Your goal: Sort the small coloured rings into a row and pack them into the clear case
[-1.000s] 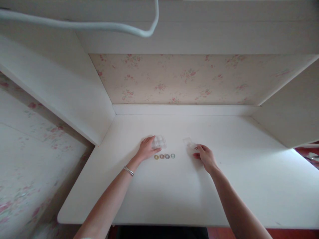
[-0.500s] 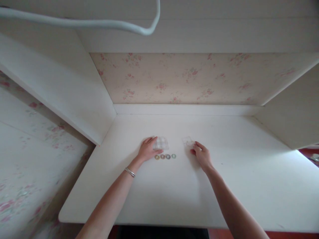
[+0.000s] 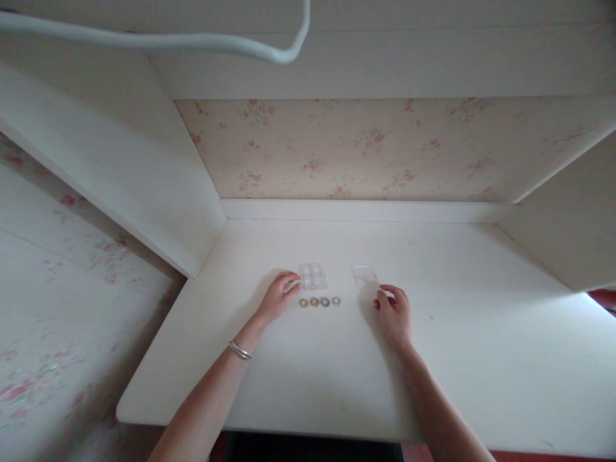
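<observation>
Clear plastic takes centre stage in the head view: a compartmented box [image 3: 312,277] lies flat on the white table [image 3: 308,378], and the left hand [image 3: 280,295] is right there at its left edge! Fingers bent, thumb set a narrow gap below them; whether the fingertips actually touch the box, I cannot tell. Two silver bangles [image 3: 240,351] circle that wrist.

Over to the right hand [image 3: 394,314], and it's just beside the near right corner of a thin clear panel [image 3: 366,276], flat on the table and well apart from the box. Thumb and forefinger are slightly parted, the other fingers curled under; contact with the panel is too fine to call.

And look at the line-up between the wrists, just on the near side of the box! Four small rings in a neat row: gold [image 3: 303,306], then a coppery one [image 3: 314,305], a grey one [image 3: 325,305], and pale green [image 3: 336,305] at the right end. Beyond the tabletop, floral wallpaper [image 3: 332,147]; up top, a white cable [image 3: 216,43] sweeps across the left.
</observation>
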`<action>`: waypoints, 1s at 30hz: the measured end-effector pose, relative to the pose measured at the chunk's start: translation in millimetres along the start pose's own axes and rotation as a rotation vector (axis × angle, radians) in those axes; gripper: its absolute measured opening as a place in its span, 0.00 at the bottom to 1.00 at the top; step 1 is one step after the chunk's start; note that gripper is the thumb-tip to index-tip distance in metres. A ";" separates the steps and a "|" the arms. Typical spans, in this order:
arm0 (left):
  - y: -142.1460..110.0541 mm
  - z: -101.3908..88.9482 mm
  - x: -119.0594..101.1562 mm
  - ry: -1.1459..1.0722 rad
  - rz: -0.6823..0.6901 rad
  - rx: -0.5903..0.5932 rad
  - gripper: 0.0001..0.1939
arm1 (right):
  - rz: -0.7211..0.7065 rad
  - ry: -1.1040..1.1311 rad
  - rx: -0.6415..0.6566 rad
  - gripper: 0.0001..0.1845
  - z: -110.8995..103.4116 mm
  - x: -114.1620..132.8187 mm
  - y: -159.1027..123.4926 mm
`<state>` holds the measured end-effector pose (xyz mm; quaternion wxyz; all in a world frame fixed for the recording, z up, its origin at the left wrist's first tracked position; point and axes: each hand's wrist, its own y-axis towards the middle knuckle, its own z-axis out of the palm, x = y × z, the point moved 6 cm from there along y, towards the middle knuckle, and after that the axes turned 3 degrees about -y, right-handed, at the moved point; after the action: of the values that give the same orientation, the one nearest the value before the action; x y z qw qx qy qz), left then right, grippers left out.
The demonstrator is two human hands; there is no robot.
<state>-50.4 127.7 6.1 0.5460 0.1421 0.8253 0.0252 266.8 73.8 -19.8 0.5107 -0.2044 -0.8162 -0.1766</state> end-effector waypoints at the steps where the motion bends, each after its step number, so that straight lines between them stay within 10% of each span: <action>1: -7.1 -1.2 -2.0 -0.002 0.011 -0.013 0.11 | -0.008 -0.012 0.008 0.17 0.9 0.2 -0.9; 8: -42.2 3.7 -10.9 0.111 -0.036 -0.009 0.11 | -0.043 -0.070 0.026 0.16 5.3 3.6 0.4; 30: -46.1 18.4 -16.2 0.366 0.035 0.048 0.10 | -0.125 -0.150 0.063 0.17 9.0 12.6 -1.9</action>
<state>-37.4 77.2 4.0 0.3828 0.1622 0.9086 0.0404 254.0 78.6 -12.3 0.4425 -0.1497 -0.8683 -0.1666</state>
